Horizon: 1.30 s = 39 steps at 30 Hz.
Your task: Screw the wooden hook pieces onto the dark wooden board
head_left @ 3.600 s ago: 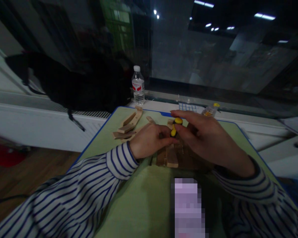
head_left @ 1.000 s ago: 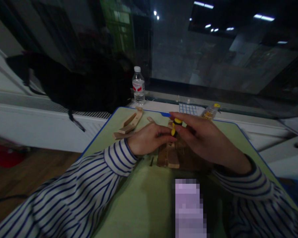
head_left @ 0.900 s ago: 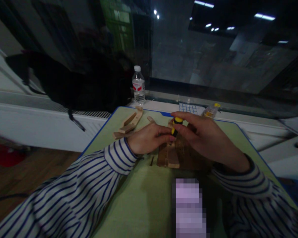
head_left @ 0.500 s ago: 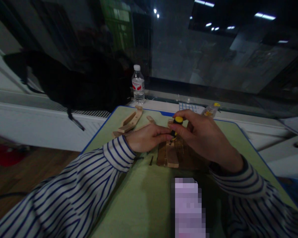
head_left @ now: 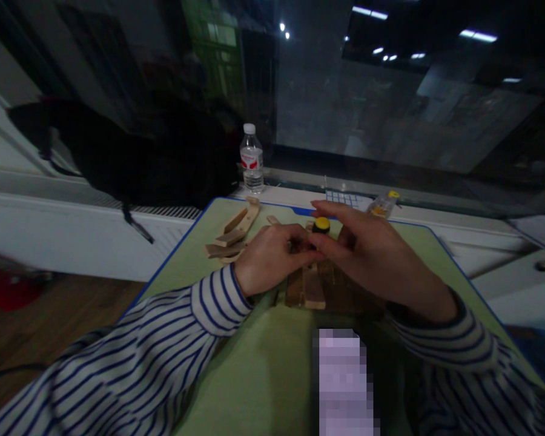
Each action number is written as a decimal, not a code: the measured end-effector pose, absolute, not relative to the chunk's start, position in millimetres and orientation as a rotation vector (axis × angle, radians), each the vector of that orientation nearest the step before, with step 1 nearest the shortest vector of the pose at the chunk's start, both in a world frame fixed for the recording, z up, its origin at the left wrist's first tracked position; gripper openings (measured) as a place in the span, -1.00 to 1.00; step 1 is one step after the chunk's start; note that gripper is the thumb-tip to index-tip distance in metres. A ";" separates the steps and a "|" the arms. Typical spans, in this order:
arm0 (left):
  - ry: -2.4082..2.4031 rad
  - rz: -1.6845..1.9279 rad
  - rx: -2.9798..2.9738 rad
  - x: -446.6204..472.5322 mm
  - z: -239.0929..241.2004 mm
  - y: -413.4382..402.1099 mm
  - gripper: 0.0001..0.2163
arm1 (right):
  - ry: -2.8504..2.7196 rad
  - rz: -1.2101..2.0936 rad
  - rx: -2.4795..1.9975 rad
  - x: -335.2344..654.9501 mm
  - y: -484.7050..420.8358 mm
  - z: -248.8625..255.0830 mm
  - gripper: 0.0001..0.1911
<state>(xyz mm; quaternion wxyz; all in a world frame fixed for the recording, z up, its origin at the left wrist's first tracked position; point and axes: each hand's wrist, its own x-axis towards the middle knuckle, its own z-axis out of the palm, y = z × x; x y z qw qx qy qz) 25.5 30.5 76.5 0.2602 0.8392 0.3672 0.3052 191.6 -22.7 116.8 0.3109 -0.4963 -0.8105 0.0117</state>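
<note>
My right hand (head_left: pixel 372 254) is closed round a short screwdriver with a yellow-capped black handle (head_left: pixel 321 225), held upright over a wooden assembly (head_left: pixel 313 287) on the green mat (head_left: pixel 263 363). My left hand (head_left: pixel 272 257) is curled beside it, its fingertips pinched at the lower part of the screwdriver and resting on the wood. What those fingertips hold is hidden. The screwdriver's tip is covered by my fingers.
Loose wooden pieces (head_left: pixel 236 233) lie at the mat's far left. A water bottle (head_left: pixel 251 158) stands on the white sill behind, with a small yellow-capped container (head_left: pixel 381 206) and a gridded sheet (head_left: pixel 340 197) further right. A dark bag (head_left: pixel 131 157) rests at left.
My right hand has turned on the screwdriver handle, so the yellow cap now faces up and less of the handle shows. My left hand has curled in tighter. The wooden assembly stays put.
</note>
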 end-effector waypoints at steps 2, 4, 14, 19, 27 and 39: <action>0.989 0.813 2.286 25.9 77.5 30.0 -0.76 | -2.191 0.080 -1.229 195.4 -25.1 119.8 -0.53; 0.990 0.799 2.295 25.8 78.3 30.2 -0.76 | -2.241 0.094 -1.154 198.4 -25.8 121.6 -0.55; 0.825 0.749 2.371 24.1 71.9 33.9 -0.83 | -2.159 -0.136 -1.338 196.2 -20.2 117.1 -0.72; 0.804 0.659 2.407 23.3 69.8 36.5 -0.77 | -2.107 -0.242 -1.446 195.1 -17.5 113.9 -0.72; 0.766 0.783 2.360 26.1 69.6 35.2 -0.73 | -2.107 -0.276 -1.467 193.9 -17.8 113.0 -0.74; 0.970 0.715 2.377 25.3 76.0 32.2 -0.76 | -2.291 -0.005 -1.148 197.2 -26.3 120.6 -0.60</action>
